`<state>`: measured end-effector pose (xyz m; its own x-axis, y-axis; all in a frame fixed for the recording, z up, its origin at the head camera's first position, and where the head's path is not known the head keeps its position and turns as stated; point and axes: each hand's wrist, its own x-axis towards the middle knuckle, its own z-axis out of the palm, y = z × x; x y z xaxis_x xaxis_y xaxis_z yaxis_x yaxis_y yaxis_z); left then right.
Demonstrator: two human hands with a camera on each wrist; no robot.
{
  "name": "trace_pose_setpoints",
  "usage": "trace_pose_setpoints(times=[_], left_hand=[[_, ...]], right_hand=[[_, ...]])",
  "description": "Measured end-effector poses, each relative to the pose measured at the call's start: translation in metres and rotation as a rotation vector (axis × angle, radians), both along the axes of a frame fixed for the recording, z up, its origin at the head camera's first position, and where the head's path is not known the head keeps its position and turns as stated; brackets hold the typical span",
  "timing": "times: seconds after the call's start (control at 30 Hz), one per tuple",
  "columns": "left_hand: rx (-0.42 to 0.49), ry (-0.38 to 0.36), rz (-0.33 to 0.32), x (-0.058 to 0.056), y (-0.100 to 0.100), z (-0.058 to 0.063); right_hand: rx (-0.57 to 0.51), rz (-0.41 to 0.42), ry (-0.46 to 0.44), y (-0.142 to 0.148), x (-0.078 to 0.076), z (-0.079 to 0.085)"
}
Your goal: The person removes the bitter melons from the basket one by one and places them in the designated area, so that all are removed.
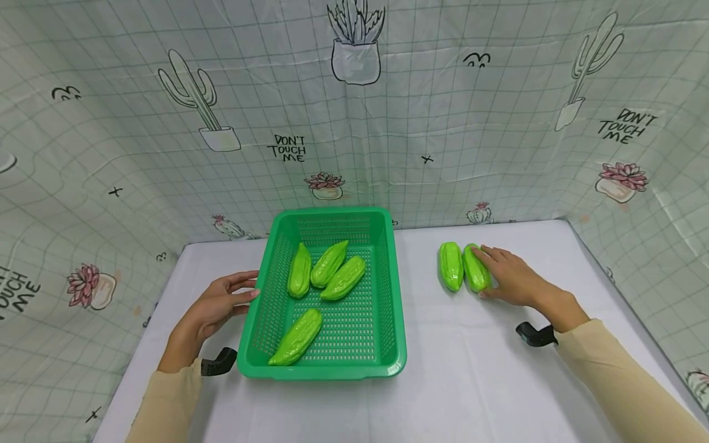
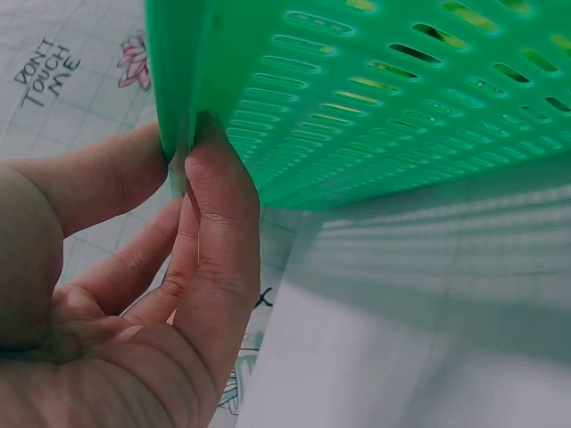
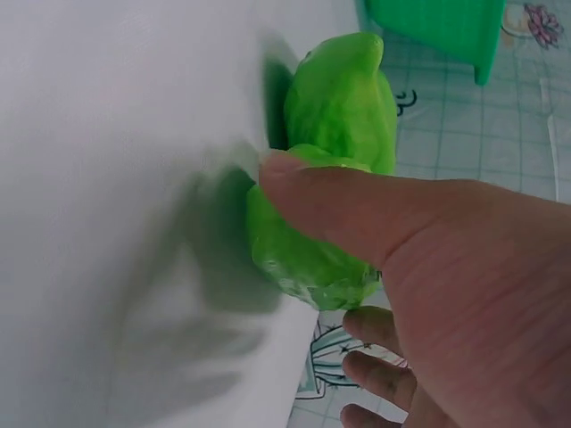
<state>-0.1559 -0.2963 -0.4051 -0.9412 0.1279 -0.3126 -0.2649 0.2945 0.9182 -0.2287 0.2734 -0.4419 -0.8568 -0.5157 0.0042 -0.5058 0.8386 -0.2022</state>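
Observation:
A green plastic basket (image 1: 392, 295) with perforated sides stands on the white table. Several bright green bitter melons lie in it, three near the far end and one bitter melon (image 1: 296, 337) near the front. My left hand (image 1: 216, 306) holds the basket's left rim (image 2: 183, 89), the thumb on one side and the fingers on the other. To the right, two more bitter melons lie side by side. My right hand (image 1: 515, 277) spans the right-hand bitter melon (image 1: 476, 269), with thumb and fingers around it. The left-hand bitter melon (image 1: 451, 266) lies just beside it, untouched.
A grid-patterned cloth (image 1: 410, 111) with cactus drawings hangs behind and at both sides of the white table (image 1: 443, 381). A dark wrist device (image 1: 536, 334) sticks out beside each sleeve.

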Motion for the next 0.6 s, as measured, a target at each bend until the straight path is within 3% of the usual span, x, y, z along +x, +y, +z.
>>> trace_pose_setpoints(times=[0.6], left_hand=[[0.004,0.001,0.002,0.0009,0.0008,0.0004]], right_hand=[[-0.003,-0.041,0.003,0.0009,0.0006,-0.0023]])
